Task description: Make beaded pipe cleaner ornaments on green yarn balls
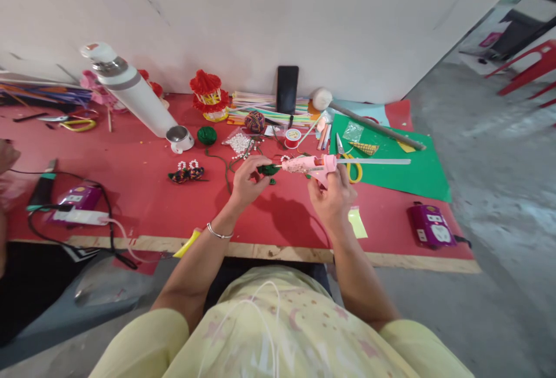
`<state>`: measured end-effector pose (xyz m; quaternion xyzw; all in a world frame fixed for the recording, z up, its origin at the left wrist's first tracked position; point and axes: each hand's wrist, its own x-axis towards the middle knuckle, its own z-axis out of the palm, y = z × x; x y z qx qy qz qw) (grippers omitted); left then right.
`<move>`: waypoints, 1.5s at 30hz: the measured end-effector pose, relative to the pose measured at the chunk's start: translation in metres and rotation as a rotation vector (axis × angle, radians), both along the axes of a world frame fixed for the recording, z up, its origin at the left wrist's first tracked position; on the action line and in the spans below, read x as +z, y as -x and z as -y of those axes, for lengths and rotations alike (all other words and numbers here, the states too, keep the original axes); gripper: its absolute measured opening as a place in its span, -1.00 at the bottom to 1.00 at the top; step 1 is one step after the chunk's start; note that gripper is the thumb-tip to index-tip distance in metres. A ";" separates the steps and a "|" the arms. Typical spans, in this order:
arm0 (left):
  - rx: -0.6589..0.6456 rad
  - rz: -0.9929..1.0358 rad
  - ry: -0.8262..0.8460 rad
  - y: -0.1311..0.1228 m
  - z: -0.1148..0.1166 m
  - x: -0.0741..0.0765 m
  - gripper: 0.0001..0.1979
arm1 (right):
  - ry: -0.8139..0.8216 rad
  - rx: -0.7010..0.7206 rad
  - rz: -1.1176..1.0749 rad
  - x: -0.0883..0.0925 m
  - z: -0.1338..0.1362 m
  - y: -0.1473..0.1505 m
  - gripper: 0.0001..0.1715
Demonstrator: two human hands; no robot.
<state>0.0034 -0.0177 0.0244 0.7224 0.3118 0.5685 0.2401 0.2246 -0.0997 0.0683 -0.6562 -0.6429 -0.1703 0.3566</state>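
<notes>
My right hand (334,195) is wrapped round the handle of a pink hot glue gun (306,165), with a long glue stick (377,161) jutting from its back. The gun's nozzle points left and meets, or nearly meets, a small dark green yarn piece (269,169). Between thumb and fingers my left hand (251,181) pinches that green piece. A green yarn ball (207,135) sits beyond my left hand, its strand trailing over the red table. A dark multicoloured yarn piece with white bead loops (186,174) lies to the left.
A white flask (134,97) and metal cup (179,138) stand back left. White beads (241,142), a thread spool (292,138), yellow-handled scissors (354,168) and green sheet (403,172) lie beyond my hands. Purple power boxes (432,226) sit at both sides. Another person's hand (6,155) shows far left.
</notes>
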 end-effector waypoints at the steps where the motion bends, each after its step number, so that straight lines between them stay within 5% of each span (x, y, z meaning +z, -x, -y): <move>1: -0.002 0.000 -0.002 0.000 0.000 0.000 -0.63 | -0.001 0.004 -0.004 0.000 0.000 0.000 -0.55; 12: 0.007 0.033 0.074 0.000 0.000 -0.004 -0.68 | 0.112 -0.012 -0.097 -0.005 -0.001 -0.001 -0.65; 22: -0.008 0.051 0.079 -0.001 0.000 -0.002 -0.71 | 0.071 -0.060 -0.173 -0.008 -0.006 0.000 -0.46; 37: -0.070 0.216 0.200 -0.002 0.001 -0.003 -0.71 | 0.166 -0.009 -0.245 -0.007 -0.009 -0.001 -0.69; 40: -0.069 0.262 0.243 -0.002 -0.001 -0.005 -0.70 | 0.201 0.003 -0.271 -0.006 -0.012 -0.012 -0.68; 45: 0.009 0.253 0.161 -0.001 -0.002 -0.002 -0.71 | 0.287 -0.187 -0.311 -0.016 -0.013 -0.059 -0.68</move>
